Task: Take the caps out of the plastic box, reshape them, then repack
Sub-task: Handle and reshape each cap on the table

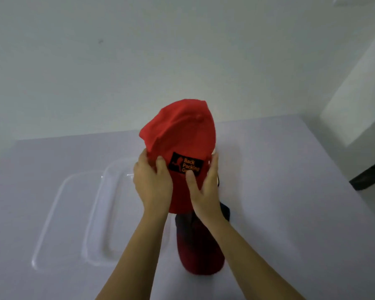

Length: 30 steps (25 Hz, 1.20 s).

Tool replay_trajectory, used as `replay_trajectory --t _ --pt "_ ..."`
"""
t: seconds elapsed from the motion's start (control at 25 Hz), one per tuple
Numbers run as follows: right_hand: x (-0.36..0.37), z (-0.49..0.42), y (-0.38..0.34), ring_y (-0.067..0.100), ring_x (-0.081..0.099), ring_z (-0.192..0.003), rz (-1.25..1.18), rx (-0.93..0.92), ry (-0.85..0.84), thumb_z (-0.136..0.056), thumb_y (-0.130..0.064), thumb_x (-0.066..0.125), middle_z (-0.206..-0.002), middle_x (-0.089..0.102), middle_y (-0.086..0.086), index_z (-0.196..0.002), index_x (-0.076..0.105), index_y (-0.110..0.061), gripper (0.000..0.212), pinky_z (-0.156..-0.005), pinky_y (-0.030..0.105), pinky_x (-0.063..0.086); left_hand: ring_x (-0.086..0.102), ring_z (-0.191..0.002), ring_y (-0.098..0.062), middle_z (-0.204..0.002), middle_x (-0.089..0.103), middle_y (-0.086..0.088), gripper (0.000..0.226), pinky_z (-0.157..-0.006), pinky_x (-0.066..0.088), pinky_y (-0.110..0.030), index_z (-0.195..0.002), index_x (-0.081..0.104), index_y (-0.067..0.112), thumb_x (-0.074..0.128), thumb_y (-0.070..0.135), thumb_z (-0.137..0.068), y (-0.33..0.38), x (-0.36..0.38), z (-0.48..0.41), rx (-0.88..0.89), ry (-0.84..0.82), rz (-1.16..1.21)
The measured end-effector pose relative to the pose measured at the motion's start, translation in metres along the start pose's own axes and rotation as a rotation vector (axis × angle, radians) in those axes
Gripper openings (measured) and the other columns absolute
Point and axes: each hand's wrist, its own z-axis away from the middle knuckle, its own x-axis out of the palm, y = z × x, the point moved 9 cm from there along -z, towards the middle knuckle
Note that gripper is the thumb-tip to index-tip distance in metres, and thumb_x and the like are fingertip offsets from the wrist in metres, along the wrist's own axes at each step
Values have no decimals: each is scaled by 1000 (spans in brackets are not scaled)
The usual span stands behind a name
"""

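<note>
I see the red cap (182, 131) held up between both hands, above the table (290, 191) and just right of the clear plastic box (95, 213). The left hand (153, 185) grips the cap's left side, thumb on the front. The right hand (206, 191) grips its right side, thumb at the black patch's lower edge. A darker cap (200, 252) lies right of the box, under the wrists. A clear lid (52, 213) lies left of the box

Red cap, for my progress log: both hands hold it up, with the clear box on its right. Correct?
No: the head view shows the box on the left of the cap. The left hand and right hand do hold it up.
</note>
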Motion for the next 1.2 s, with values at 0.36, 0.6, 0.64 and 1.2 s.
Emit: replay_trajectory --t 0.36,0.6,0.64,1.2 --pt "-192 -38 66 23 23 -130 637 104 223 -86 -52 30 -151 32 -5 -147 20 -25 67 -103 45 30 53 -111 -32 -124 50 -17 40 -97 45 -47 -133 33 4 38 14 -94 8 201 89 16 -485 55" --pt "-218 -40 159 27 22 -132 791 356 56 -86 -51 26 -154 26 -4 -148 15 -27 67 -103 54 26 58 -100 -35 -128 50 -19 62 -88 45 -39 -150 -1 9 31 10 -97 -50 272 123 -35 -753 -223" --pt "-218 -42 172 27 20 -133 793 381 26 -90 -49 28 -155 24 -4 -148 13 -27 64 -105 53 24 56 -105 -36 -135 45 -22 64 -92 45 -41 -150 -3 6 32 8 -97 -57 283 125 -32 -785 -259" --pt "-184 -7 123 15 -16 -143 741 154 55 -91 -55 17 -158 -8 3 -148 -2 -25 67 -113 36 -8 -3 -146 -14 -160 0 -8 60 -116 23 -31 -150 6 7 37 11 -99 -36 196 93 336 -585 -287"
